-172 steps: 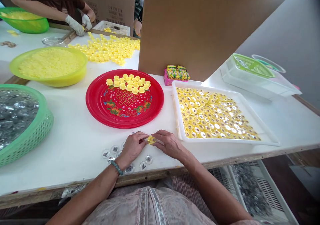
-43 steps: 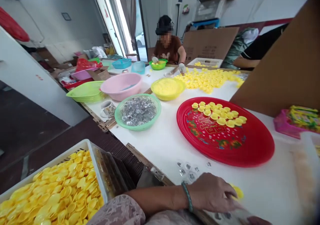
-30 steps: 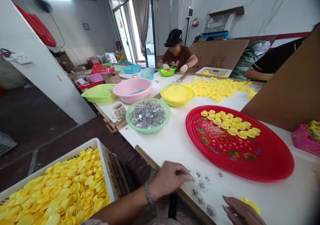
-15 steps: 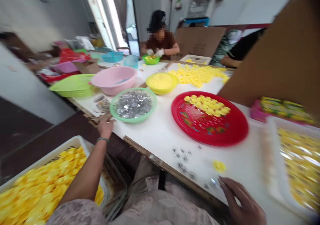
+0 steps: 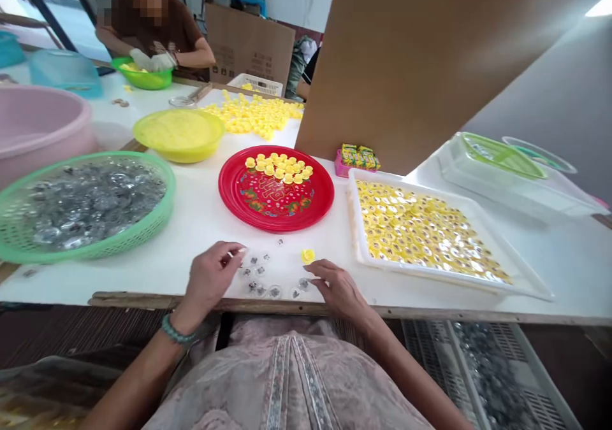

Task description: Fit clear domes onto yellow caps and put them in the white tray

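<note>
While well apart above the table (image 5: 119, 277), both hands bare, with no firm clamp on anything that shows. Left hand (image 5: 209, 278) at the near edge, fingertips (image 5: 238, 250) drawn together and pointing right, perhaps on some small pale bit, though too small to tell. Right hand (image 5: 337, 290) open and low, fingers angled down and to the left, close to the domes.

One yellow cap (image 5: 308, 255) alone on the table, between the hands and just above the right fingertips, not touching either hand. Round in outline, so no clear long axis; which way its open side faces, hard to say at this size. To its left and lower down, a loose scatter of clear domes (image 5: 261, 276), mostly between the hands.

Beyond the hands, a red plate (image 5: 306, 210) with a tight cluster of yellow caps (image 5: 280, 167) on its far half. To the right, a white tray (image 5: 356, 207) packed with rows of yellow caps (image 5: 423, 229), many with shiny faces up. To the left, a green basket (image 5: 162, 188) heaped with clear domes (image 5: 90, 204), and farther up, a yellow bowl (image 5: 213, 140) full of fine yellow pieces. Under the table's right side, a metal rack (image 5: 492, 372) holding more domes.
</note>
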`<action>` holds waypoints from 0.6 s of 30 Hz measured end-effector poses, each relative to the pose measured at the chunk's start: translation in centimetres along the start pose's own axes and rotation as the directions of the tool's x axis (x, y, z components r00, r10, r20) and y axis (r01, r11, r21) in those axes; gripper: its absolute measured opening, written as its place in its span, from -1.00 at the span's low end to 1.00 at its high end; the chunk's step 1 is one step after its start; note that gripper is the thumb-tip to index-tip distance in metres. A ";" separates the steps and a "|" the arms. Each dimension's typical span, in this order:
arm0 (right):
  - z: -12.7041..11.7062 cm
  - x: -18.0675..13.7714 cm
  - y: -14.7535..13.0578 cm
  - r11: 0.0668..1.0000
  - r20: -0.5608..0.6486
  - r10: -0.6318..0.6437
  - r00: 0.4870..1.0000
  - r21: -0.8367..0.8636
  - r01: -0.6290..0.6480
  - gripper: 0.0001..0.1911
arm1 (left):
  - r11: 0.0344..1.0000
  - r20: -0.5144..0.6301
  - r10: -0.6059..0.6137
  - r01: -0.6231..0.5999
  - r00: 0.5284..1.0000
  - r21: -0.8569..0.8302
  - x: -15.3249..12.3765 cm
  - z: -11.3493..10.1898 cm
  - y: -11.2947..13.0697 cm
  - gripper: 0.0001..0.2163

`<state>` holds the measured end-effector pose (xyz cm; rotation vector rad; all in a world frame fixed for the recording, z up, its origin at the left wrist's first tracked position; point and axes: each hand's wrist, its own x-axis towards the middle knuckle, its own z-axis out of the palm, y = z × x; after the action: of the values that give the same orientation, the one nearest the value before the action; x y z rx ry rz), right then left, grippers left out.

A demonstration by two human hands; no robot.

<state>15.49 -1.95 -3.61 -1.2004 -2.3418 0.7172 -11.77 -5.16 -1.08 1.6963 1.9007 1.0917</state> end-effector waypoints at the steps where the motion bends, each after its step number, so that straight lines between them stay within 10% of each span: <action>1: -0.1 -0.1 0.0 0.999 0.070 -0.048 0.996 -0.010 0.049 -0.64 | 1.000 0.097 0.014 -0.013 0.995 -0.018 0.1 1.1 0.4 -0.83; 9: 1.6 -0.7 1.3 0.996 0.063 -0.082 0.995 -0.015 0.083 -0.83 | 1.000 0.468 0.028 -0.031 0.883 -0.002 0.7 7.7 1.9 -0.81; 18: 1.6 -1.2 1.5 0.929 -0.120 0.169 0.978 0.350 -0.118 -0.81 | 0.960 0.620 0.035 0.145 0.784 -0.238 1.3 9.1 3.7 -0.77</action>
<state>16.13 -2.57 -5.92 -1.2280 -1.9233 1.0006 -3.06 -1.22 -3.83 1.5657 1.2992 0.6138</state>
